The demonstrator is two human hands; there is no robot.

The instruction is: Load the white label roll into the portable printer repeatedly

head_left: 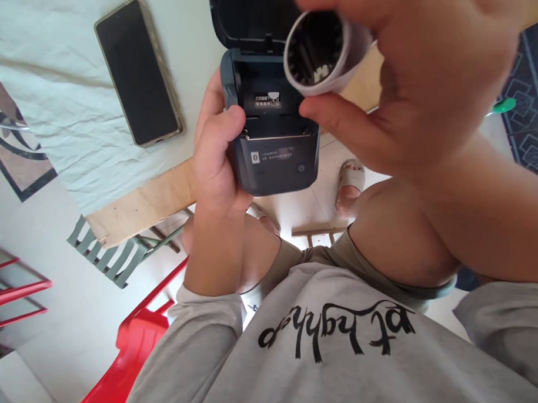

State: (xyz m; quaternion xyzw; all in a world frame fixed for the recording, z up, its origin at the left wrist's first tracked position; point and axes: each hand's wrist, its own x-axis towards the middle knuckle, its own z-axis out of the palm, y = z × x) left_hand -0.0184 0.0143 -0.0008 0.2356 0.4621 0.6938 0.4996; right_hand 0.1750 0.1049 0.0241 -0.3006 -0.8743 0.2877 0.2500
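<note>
– Roll (pixel 352 51) position?
– In front of the right side of the open compartment (pixel 256 78) of the printer (pixel 274 160), hollow end toward the viewer. Contact with the printer cannot be determined.
– State of the fingers?
– Right hand (pixel 436 72): fingers clamped on the roll, thumb below. Left hand (pixel 214 156): fingers clamped on the printer's side, thumb beside the compartment.
– Recommended handling?
– Pinch the roll lightly; a hard squeeze could deform it. Grip the printer by its outer body, leaving the compartment mouth unobstructed. Leave the lid (pixel 249 20) raised; a falling lid could strike the roll.
– Surroundings?
– Worktop (pixel 141 212) beside the printer, with a phone (pixel 138 71) on the cloth (pixel 67 114) to the left. Bracing the printer there would probably steady it.
</note>
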